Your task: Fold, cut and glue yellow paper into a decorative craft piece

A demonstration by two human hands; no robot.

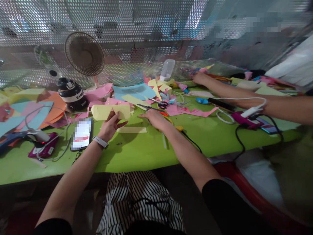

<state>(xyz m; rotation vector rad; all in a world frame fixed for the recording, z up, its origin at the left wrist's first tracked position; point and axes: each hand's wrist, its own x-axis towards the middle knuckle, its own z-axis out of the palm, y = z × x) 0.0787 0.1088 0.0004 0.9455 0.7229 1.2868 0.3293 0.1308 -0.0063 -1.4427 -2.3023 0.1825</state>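
Between the fingers of my left hand is a pale yellow paper piece, held a little above the green table. My right hand is at the scissors, whose blades point left; its fingers are bent around the handle area, and the grip is partly hidden by the hand. A narrow yellow strip lies on the table between my hands. Behind them are a blue sheet and pink scraps. A second pair of scissors lies just past my right hand.
A phone, a black bottle and a fan stand or lie at left, with a power strip and cables. Another person's arm reaches in from the right over a second power strip.
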